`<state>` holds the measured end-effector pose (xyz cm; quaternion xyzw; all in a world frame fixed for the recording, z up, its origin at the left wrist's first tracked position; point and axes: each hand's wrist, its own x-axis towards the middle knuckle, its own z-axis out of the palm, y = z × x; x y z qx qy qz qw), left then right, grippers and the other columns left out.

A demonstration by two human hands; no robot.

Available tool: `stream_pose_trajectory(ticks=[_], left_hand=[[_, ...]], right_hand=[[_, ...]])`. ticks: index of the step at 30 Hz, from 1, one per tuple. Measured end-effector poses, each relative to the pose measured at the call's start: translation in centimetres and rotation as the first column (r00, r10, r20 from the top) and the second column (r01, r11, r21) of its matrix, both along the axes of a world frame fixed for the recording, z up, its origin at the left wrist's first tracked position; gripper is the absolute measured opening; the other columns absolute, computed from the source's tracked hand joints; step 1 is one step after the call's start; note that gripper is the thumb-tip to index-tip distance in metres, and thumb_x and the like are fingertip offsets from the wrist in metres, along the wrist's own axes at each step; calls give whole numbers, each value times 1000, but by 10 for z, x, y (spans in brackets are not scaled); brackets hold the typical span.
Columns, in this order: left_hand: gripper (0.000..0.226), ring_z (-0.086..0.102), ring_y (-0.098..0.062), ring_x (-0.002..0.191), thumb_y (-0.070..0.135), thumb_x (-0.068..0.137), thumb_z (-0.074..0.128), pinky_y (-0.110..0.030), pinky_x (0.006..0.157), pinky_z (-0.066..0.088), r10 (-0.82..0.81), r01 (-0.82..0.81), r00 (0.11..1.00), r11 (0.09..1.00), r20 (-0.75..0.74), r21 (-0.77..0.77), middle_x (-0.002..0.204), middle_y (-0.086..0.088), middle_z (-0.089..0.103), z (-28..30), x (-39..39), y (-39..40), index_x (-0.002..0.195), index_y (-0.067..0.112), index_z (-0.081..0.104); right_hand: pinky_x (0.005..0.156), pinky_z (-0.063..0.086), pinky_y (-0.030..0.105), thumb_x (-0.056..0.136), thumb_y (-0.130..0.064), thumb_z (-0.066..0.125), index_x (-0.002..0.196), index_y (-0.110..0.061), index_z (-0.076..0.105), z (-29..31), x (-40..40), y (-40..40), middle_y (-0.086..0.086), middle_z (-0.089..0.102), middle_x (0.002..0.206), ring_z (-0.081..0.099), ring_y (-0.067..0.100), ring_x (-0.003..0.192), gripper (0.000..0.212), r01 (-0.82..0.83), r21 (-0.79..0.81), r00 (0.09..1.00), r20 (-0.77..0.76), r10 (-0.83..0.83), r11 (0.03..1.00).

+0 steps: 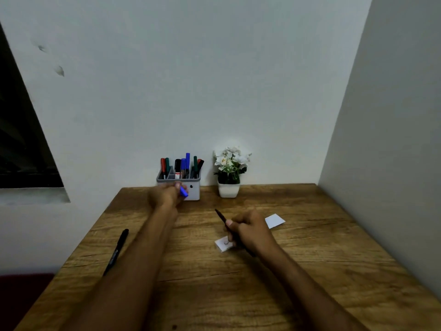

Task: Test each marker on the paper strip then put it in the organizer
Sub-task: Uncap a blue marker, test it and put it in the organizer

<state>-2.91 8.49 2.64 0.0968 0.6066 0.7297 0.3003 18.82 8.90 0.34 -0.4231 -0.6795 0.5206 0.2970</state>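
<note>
Two bare forearms cross the brown wood-grain table (pixel 238 295) from my near edge, with open board between them. A black marker (pixel 117 249) lies loose near the left edge. My right hand (pixel 250 231) grips a dark slim marker (pixel 220 217), tip down on the white paper strip (pixel 224 244). Farther on, my left hand (pixel 164 195) pinches a blue marker cap (pixel 183 191) just before the grey marker-filled organizer (pixel 194 191) at the wall, beside a white potted flower plant (pixel 229 173).

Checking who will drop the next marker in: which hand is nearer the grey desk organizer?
Left. The left hand, gripping a blue cap, is right in front of the grey desk organizer; the right hand holds a dark marker nearer the camera.
</note>
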Motion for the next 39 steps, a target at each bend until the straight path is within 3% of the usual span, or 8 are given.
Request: stream_pose_trajectory(ticks=[1,3,6,14,18,24,30,39], left_hand=[[6,71,-15,78,6,89,69,-27,65,61,-56,28,972,992,-228,-122,96,-10,74,-4,-6,0,93,10,71],[7,69,-14,82,13,84,76,-35,78,60,-284,53,748,926,-599,-373,94,-3,75,-12,-3,1,90,17,76],[11,69,-11,83,20,80,80,-33,79,60,-471,-17,422,850,-774,-526,91,1,76,-27,11,1,91,18,80],[16,69,-16,82,26,75,77,-33,73,61,-575,-80,261,788,-776,-611,88,-2,75,-44,27,1,89,16,78],[13,67,-19,84,19,83,69,-35,73,59,-498,-92,158,853,-853,-514,90,-3,71,-40,41,-6,93,13,74],[38,63,-11,109,1,88,55,-17,92,47,-426,372,-89,824,-900,-427,119,1,69,-37,84,-5,121,13,69],[47,42,-14,137,20,101,46,-24,109,31,-564,387,-279,675,-777,-628,150,-3,48,-55,104,-4,148,15,44],[54,13,-10,152,23,106,33,-20,119,6,-588,350,-384,621,-712,-701,165,-2,19,-76,98,-5,158,14,22]], right_hand=[[49,48,25,102,-11,58,79,0,73,-3,5,1,12,68,65,60,15,50,29,21,-14,998,-51,-22,1000],[54,51,31,102,-8,59,88,6,73,-5,9,9,18,69,73,62,20,56,24,85,-75,976,-193,-98,994],[58,55,36,97,-3,65,92,9,73,3,11,13,23,71,79,64,26,64,15,124,-107,942,-298,-151,986],[64,65,43,93,12,64,112,-8,67,8,35,21,28,75,90,74,36,70,28,162,17,912,-385,-143,987],[73,66,37,102,10,45,114,-5,71,4,45,32,25,75,102,77,35,84,32,182,-29,862,-477,-173,983],[75,64,31,99,14,47,120,1,63,-1,64,47,22,76,108,77,31,91,29,176,-182,700,-668,-253,967],[55,57,29,97,-14,67,103,-2,73,-18,80,51,17,78,91,69,20,66,15,382,-148,773,-490,-403,912],[52,57,34,87,-4,76,85,2,73,-28,78,47,16,75,72,67,26,56,7,422,98,869,-329,-370,902]])
